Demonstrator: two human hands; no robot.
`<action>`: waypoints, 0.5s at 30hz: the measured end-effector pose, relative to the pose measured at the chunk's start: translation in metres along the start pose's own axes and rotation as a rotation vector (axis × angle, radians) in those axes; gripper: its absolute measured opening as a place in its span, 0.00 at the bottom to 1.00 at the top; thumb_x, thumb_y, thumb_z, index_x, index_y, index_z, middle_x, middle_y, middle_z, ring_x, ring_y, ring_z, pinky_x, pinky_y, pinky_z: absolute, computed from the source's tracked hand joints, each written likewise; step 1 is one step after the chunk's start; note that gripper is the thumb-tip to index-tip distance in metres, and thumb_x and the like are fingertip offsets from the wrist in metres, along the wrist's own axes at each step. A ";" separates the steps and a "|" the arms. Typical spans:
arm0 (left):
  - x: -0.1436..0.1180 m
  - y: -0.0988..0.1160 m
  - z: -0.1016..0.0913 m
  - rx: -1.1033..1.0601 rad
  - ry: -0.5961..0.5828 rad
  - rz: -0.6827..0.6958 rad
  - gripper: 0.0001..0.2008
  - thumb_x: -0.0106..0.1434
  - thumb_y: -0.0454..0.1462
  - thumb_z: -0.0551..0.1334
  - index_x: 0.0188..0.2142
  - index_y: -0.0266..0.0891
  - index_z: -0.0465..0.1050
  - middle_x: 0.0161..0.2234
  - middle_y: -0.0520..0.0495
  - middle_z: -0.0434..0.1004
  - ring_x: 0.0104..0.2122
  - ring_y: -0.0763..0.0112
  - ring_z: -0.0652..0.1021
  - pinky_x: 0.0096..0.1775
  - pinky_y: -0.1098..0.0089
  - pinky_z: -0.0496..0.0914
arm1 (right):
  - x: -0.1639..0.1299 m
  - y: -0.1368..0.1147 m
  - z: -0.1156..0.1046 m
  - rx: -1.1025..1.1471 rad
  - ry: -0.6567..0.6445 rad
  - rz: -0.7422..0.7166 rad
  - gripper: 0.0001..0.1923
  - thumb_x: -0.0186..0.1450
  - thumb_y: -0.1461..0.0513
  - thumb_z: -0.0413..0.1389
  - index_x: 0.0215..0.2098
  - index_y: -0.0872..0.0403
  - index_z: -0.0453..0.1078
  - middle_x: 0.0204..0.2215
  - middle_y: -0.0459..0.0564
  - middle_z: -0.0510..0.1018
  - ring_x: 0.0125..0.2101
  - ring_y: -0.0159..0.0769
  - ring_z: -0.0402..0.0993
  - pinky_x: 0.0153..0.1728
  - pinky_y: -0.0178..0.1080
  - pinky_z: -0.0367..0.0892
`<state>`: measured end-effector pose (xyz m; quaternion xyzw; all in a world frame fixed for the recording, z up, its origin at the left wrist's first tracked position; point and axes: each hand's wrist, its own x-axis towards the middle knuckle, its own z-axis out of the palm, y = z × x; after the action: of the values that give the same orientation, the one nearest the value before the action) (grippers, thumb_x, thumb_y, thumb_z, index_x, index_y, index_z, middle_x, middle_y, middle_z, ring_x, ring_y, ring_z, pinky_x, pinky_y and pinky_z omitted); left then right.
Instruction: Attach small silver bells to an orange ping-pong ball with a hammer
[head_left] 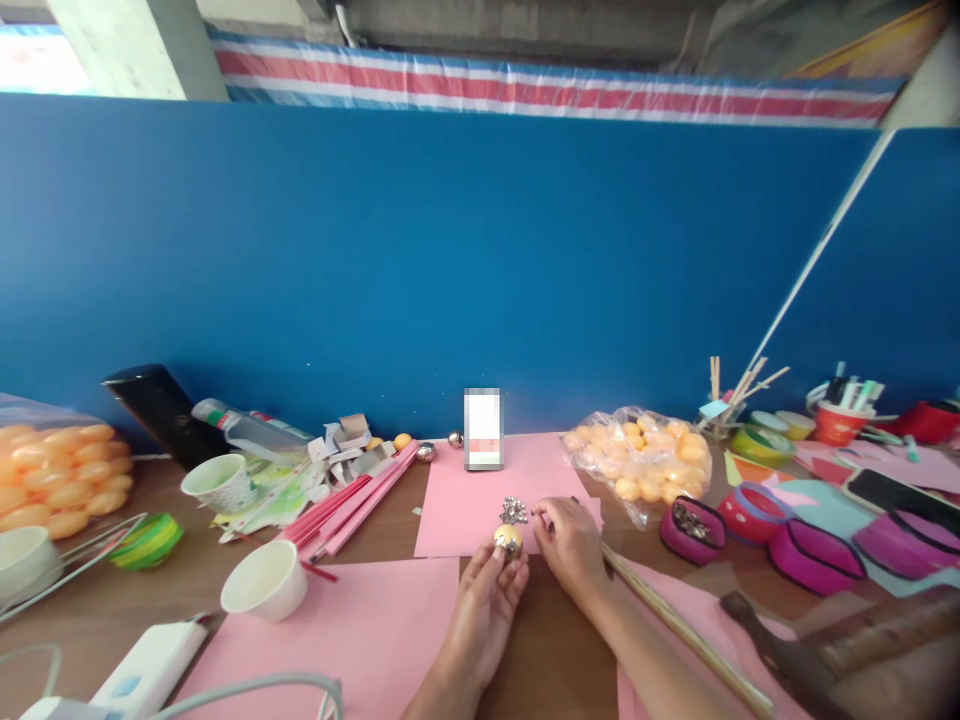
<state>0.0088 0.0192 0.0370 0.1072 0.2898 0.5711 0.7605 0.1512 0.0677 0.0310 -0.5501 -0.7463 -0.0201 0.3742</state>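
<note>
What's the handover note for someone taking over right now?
Left hand: grip shut on a small yellowish ball, part covered in shiny studs.
Right hand: fingertips pinched by the stud pile on the pink sheet; whether it holds a stud is too small to tell.
Bag of balls at right, a magenta dish of studs beside it.
Done: some studs on ball. Left: bare part of ball.
</note>
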 end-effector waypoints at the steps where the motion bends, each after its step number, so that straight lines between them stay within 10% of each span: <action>1: 0.001 0.001 -0.001 -0.003 0.008 0.006 0.13 0.53 0.32 0.62 0.40 0.34 0.68 0.37 0.41 0.75 0.35 0.69 0.76 0.41 0.70 0.70 | 0.000 0.000 -0.001 0.012 -0.001 0.007 0.05 0.59 0.66 0.48 0.31 0.54 0.65 0.27 0.48 0.71 0.33 0.36 0.64 0.37 0.37 0.56; 15: 0.008 0.003 -0.006 0.001 0.085 -0.025 0.12 0.54 0.34 0.62 0.39 0.33 0.69 0.36 0.41 0.75 0.30 0.73 0.76 0.33 0.74 0.71 | 0.001 0.007 -0.001 -0.088 -0.166 -0.047 0.07 0.60 0.66 0.48 0.29 0.52 0.67 0.27 0.47 0.73 0.35 0.37 0.63 0.38 0.38 0.54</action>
<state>0.0043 0.0262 0.0308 0.0795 0.3235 0.5654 0.7545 0.1573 0.0702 0.0296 -0.5481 -0.7858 -0.0158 0.2861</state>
